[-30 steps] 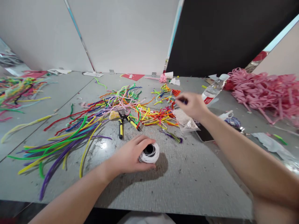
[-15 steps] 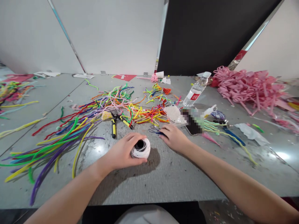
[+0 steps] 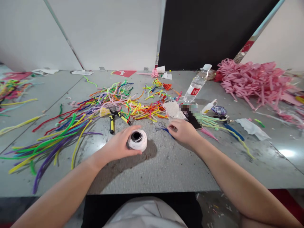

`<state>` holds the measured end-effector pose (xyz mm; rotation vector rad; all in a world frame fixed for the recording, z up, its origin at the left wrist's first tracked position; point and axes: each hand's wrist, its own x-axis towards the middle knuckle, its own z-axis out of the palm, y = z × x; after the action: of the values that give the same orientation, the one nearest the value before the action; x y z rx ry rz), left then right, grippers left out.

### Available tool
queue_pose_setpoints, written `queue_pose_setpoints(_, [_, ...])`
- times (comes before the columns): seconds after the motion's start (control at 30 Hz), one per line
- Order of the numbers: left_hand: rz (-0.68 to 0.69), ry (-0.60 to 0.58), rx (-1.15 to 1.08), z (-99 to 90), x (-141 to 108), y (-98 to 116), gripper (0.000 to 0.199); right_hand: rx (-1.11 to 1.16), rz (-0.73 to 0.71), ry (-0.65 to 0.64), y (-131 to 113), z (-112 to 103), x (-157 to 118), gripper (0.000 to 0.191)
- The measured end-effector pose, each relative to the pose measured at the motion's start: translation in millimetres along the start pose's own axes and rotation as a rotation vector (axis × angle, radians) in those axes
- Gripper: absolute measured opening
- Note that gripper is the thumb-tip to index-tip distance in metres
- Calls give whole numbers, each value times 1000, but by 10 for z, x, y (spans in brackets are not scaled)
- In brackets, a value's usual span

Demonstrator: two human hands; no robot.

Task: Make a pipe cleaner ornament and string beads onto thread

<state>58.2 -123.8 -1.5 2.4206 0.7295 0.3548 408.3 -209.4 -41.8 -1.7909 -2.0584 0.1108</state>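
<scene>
My left hand is wrapped around the side of a spool of white thread, whose dark hollow core faces up. To the right, my right hand rests over the tabletop with its fingers curled in. Their tips are partly hidden, and I cannot make out what is between them. Beside those fingers lies a thin dark blue cord, looped on the table and running under the hand. Pliers with yellow and black handles lie spread beyond my left hand.
Colourful pipe cleaners spread over the left and middle. Behind my right hand are a phone, a clear bag of white beads and a water bottle. Pink ribbon is heaped at the far right, with a white glue bottle nearer.
My right hand has curled its fingers more, and the dark blue piece formerly at its fingertips now lies partly beneath it. The left hand still grips the spool; the view has tilted slightly.
</scene>
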Motion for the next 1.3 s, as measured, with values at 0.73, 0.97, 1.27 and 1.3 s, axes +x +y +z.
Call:
queue_pose_setpoints(0.73, [333,-348,-255,-196,-80,-121,104,981,-74,-504,-943,267,188,52])
queue_pose_setpoints(0.97, [392,-282,-319,-156,-73,-105,74,664,-192,-263,-1010,370,50,8])
queue_pose_setpoints(1.27, [416,-447,-304,-301,-50,93,63,746,-470,-165,-993,54,-50,13])
queue_pose_setpoints(1.3, [410,-477,-317,-304,-51,122,66,741,-475,-121,-1005,19,-61,13])
